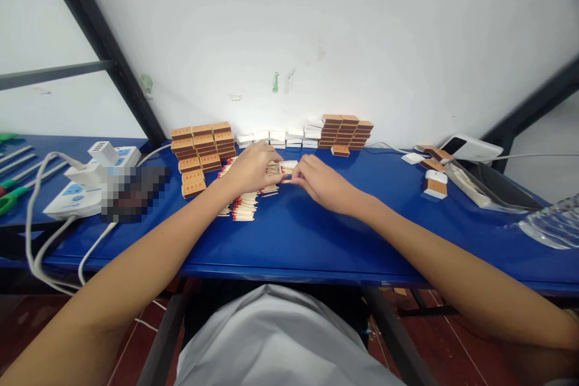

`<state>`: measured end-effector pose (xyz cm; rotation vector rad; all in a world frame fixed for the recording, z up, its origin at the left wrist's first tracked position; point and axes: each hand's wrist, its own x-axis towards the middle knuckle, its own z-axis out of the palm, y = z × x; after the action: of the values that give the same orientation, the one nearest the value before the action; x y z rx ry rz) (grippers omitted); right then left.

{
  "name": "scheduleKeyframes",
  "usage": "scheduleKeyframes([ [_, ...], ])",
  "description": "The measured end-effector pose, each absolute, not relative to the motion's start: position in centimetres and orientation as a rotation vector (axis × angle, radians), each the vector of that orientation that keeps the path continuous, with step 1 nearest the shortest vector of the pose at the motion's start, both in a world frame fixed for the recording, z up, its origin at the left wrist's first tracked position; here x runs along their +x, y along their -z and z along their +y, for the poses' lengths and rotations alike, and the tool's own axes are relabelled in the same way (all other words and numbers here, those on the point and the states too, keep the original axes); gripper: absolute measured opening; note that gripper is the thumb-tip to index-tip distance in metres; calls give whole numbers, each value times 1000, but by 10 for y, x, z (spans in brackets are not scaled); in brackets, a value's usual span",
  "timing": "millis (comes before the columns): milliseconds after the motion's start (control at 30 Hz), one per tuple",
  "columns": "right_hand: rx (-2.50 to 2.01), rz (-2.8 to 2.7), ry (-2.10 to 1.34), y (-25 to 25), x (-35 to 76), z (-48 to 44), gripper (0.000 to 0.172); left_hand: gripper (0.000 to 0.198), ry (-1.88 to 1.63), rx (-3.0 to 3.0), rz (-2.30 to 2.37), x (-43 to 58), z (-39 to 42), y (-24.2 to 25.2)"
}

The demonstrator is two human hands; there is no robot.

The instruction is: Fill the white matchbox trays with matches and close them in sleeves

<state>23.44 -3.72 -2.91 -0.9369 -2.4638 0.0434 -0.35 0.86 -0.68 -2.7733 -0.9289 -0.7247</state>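
Observation:
A small white matchbox tray (288,164) lies on the blue table between my hands. My left hand (257,167) curves over the tray's left end, and matches (272,167) show between its thumb and fingers. At the tray's near right side, my right hand (319,181) is closed in a pinch; a match with a red tip (287,181) shows at its fingertips. Beneath and beside my left wrist spreads a heap of loose matches (245,207) with red heads. My fingers partly cover the tray.
Stacked brown matchboxes (202,140) stand at the left, more matchboxes (346,129) at the back right. White trays (277,137) line the wall between them. A power strip (75,196) with cables and a blurred dark object (136,193) lie left. A white device (470,148) and clear plastic (554,223) lie right.

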Motion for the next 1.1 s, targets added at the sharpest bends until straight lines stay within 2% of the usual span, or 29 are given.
scheduleKeyframes([
  [167, -1083, -2352, 114, 24, 251, -24, 22, 30, 802, -2882, -865, 3, -3, 6],
  [367, -1057, -2389, 164, 23, 249, -28, 18, 24, 862, -2922, -869, 8, -12, 4],
  [667, -935, -2156, 38, 15, 238, -40, 19, 27, 964, -2802, -968, -1, 3, 2],
  [867, -743, -2473, -90, 42, 213, -43, 23, 23, 945, -2652, -1085, -10, 15, 0],
  [1100, -780, -2484, -154, 50, 211, -38, 21, 25, 927, -2668, -1039, -6, 12, 1],
])
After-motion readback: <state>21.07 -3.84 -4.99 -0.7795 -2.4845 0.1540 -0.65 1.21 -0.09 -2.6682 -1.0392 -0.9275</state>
